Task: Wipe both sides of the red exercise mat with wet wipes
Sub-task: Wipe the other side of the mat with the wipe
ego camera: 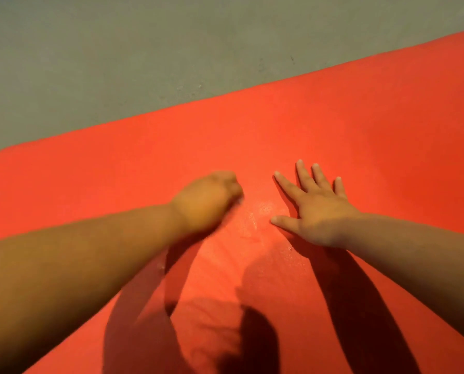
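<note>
While right hand (317,209) presses red mat (360,130) flat-fingered, left hand (209,201) blurred, curled, contents unclear.

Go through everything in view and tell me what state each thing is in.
Red mat: spread flat on the floor, wet sheen between the hands.
Left hand: fingers curled, blurred, low on the mat; what it holds, if anything, is hidden.
Right hand: open, fingers spread, palm down on the mat.
Floor: grey, with faint scuff marks.
</note>
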### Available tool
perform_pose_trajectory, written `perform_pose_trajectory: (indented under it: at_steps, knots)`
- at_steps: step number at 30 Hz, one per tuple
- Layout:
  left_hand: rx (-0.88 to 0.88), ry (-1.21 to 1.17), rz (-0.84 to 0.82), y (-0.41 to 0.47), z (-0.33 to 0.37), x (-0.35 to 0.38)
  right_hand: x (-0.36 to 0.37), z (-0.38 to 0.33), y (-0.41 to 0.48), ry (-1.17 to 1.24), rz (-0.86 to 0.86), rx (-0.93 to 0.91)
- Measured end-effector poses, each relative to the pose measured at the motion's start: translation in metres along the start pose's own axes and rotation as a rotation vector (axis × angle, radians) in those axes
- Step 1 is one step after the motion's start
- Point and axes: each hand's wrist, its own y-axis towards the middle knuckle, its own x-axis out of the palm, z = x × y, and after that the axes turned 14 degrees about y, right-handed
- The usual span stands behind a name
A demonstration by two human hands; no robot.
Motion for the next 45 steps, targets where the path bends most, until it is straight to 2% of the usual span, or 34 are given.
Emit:
perform_pose_trajectory:
  at_steps: [3,4,5,6,8,10,11,13,15,16,17,18,19,21,22,23,25,27,29,30,31,33,35,37,40,41,43,45]
  knots:
    - [-0.581,0.005,0.069,0.023,-0.064,0.002,0.005,-0.003,0.001,-0.010,0.030,-0.009]
    - [-0.686,0.001,0.079,0.021,-0.061,0.003,0.005,-0.004,0.002,-0.025,0.039,-0.013]
    - [-0.691,-0.002,0.071,0.016,-0.045,0.005,0.005,-0.004,0.002,-0.038,0.041,-0.014]
    - [-0.603,-0.014,0.036,0.009,-0.019,0.005,0.004,-0.004,0.003,-0.044,0.041,-0.008]
    - [-0.275,-0.078,0.011,-0.014,0.034,0.001,0.002,-0.003,0.007,-0.030,0.055,0.012]
    - [-0.045,-0.108,-0.027,-0.020,0.035,0.000,-0.001,-0.004,0.010,-0.010,0.071,0.027]
    - [-0.023,-0.062,-0.018,-0.010,0.015,0.000,-0.001,-0.004,0.012,-0.002,0.076,0.032]
    - [-0.211,0.039,0.022,0.013,-0.035,0.001,-0.001,-0.007,0.016,0.007,0.072,0.032]
    - [-0.558,0.040,0.076,0.027,-0.077,0.001,-0.001,-0.011,0.017,0.008,0.057,0.033]
    - [-0.688,0.021,0.081,0.029,-0.081,0.002,0.000,-0.013,0.018,0.006,0.051,0.033]
    - [-0.732,0.008,0.072,0.027,-0.072,0.001,0.001,-0.016,0.021,0.005,0.049,0.029]
    - [-0.686,-0.012,0.037,0.024,-0.053,0.002,0.002,-0.017,0.021,0.004,0.046,0.036]
    - [-0.564,-0.030,0.006,0.018,-0.033,0.001,0.002,-0.018,0.022,0.008,0.050,0.044]
    - [-0.234,-0.058,-0.012,-0.002,-0.003,-0.004,0.002,-0.021,0.025,0.004,0.052,0.051]
    - [-0.126,-0.054,-0.028,-0.006,-0.008,-0.007,0.002,-0.021,0.026,-0.002,0.058,0.052]
    - [-0.094,-0.034,-0.034,-0.001,-0.024,-0.009,0.003,-0.021,0.027,-0.003,0.063,0.053]
    - [-0.232,0.032,-0.007,0.018,-0.069,-0.006,0.003,-0.021,0.030,-0.003,0.065,0.060]
    - [-0.522,0.063,0.037,0.033,-0.103,-0.002,0.003,-0.023,0.032,-0.003,0.060,0.065]
    - [-0.671,0.081,0.055,0.035,-0.094,0.002,0.001,-0.024,0.036,0.024,0.069,0.073]
    - [-0.645,0.076,0.042,0.031,-0.075,0.003,-0.001,-0.024,0.039,0.035,0.079,0.077]
    - [-0.534,0.052,0.024,0.024,-0.051,0.004,-0.004,-0.023,0.043,0.037,0.088,0.083]
    - [-0.175,-0.014,-0.017,0.002,-0.007,-0.001,-0.010,-0.023,0.052,0.028,0.095,0.099]
    - [0.025,-0.026,-0.081,-0.002,-0.008,-0.004,-0.013,-0.029,0.062,0.039,0.100,0.124]
    - [-0.063,0.038,-0.023,0.020,-0.045,-0.001,-0.011,-0.035,0.069,0.033,0.121,0.141]
    - [-0.511,0.060,0.059,0.051,-0.104,0.005,-0.008,-0.040,0.073,0.007,0.129,0.154]
    - [-0.603,0.031,0.078,0.054,-0.107,0.006,-0.009,-0.040,0.074,0.005,0.123,0.159]
    - [-0.569,0.033,0.087,0.044,-0.086,0.010,-0.013,-0.041,0.077,0.011,0.106,0.174]
    - [-0.335,0.031,0.139,0.015,-0.051,0.009,-0.016,-0.045,0.080,0.029,0.099,0.186]
